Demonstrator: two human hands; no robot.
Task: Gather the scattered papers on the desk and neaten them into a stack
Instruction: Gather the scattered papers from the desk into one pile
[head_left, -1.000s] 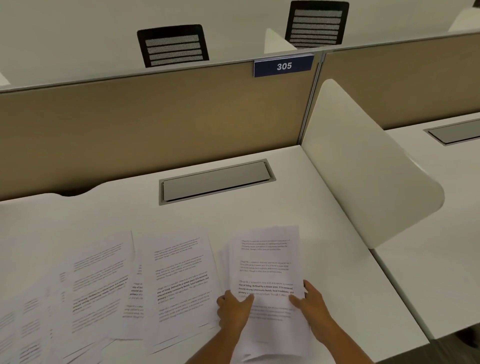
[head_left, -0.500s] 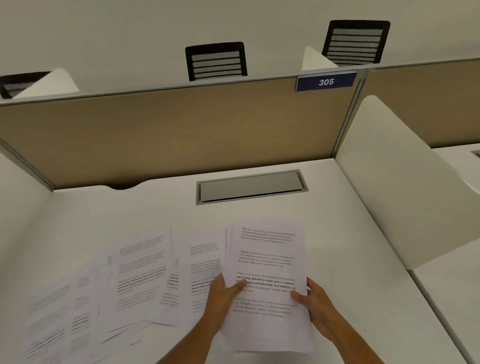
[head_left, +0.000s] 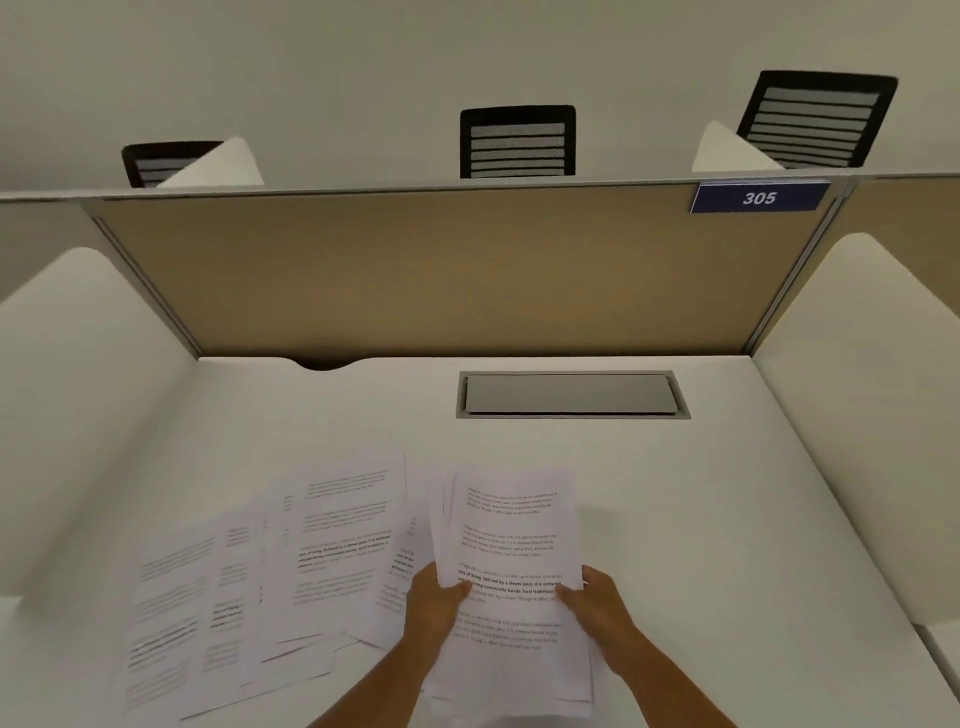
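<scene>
A white desk (head_left: 701, 519) fills the lower view, closed in by a tan partition panel (head_left: 441, 270) at the back and white side dividers (head_left: 78, 395) left and right. A grey cable hatch (head_left: 571, 395) is set flush into the desk near the panel, and a blue plate reading 305 (head_left: 759, 197) sits at the panel's upper right corner. Three black mesh chair backs (head_left: 517, 141) show above the partition.

On the near left of the desk lie scattered printed sheets (head_left: 249, 577) — overlapping, fanned at slightly different angles. Just right of them is the gathered stack of papers (head_left: 511, 525), its edges not quite flush, overlapping the nearest loose sheet. The left hand (head_left: 434, 605) grips the stack's left edge, thumb on top of the page; the right hand (head_left: 597, 605) grips the right edge the same way — the stack lies between the two hands, its top extending away beyond them.
</scene>
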